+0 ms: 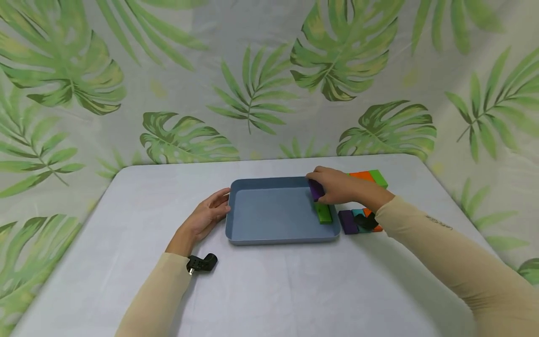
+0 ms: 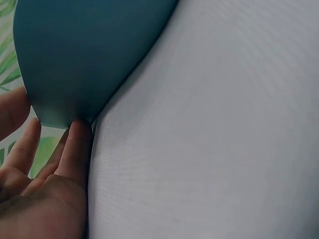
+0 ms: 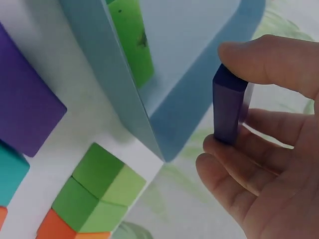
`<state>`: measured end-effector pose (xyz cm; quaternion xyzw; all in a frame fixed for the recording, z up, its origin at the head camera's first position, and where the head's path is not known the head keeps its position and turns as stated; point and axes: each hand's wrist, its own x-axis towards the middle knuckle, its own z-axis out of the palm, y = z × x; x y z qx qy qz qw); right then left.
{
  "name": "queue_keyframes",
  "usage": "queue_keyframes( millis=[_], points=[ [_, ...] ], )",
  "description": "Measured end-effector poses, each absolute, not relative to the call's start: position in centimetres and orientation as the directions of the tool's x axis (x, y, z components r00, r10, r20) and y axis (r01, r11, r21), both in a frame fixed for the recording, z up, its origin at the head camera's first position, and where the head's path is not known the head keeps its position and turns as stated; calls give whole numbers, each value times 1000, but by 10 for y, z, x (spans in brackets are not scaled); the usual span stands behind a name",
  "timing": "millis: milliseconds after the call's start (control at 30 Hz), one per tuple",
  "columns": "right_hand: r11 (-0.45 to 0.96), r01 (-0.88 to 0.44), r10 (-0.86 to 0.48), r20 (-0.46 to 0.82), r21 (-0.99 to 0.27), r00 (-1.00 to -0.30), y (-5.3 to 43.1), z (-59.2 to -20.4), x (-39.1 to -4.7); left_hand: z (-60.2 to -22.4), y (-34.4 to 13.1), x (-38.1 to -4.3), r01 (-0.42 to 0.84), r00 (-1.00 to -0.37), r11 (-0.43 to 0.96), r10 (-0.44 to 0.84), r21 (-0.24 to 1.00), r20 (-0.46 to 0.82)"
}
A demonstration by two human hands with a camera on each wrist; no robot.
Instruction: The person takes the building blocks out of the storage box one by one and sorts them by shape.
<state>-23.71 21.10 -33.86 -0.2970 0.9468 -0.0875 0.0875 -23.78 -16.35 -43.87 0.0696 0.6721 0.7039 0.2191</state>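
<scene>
The right hand (image 1: 337,186) reached over the far right corner of the blue tray (image 1: 269,238), arm stretched across the table (image 1: 294,290). Its fingers (image 3: 259,59) curled around a purple block (image 3: 228,112) and pinched it from both sides, just above the tray. A green block (image 1: 323,213) lay inside the tray (right below the hand). The left hand (image 1: 206,216) rested on the table with straight fingers (image 2: 75,149) touching the tray's left side.
</scene>
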Motion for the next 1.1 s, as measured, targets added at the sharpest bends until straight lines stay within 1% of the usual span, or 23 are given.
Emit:
queue_keyframes(
  millis=[167,367,600,800,1000,1100],
  points=[
    [825,-511,-544,-95,-243,-833,224,-331,-231,-441,-162,-238,-220,-898,-6,393,976,-199],
    [835,-471,-515,-105,-285,-850,253,-323,-224,-442,-155,-238,-233,-893,-9,397,973,-210],
    [846,-375,-438,-93,-378,-894,293,-326,-223,-440,-157,-239,-216,-885,-8,423,976,-192],
    [871,-334,-383,-72,-360,-921,318,-329,-213,-437,-160,-240,-211,-881,-2,433,977,-190],
    [858,-346,-386,-30,-378,-922,337,-334,-200,-437,-163,-241,-215,-885,-6,423,977,-193],
    [855,-335,-381,-40,-395,-924,343,-341,-195,-438,-165,-242,-212,-887,-1,419,977,-192]
  ],
)
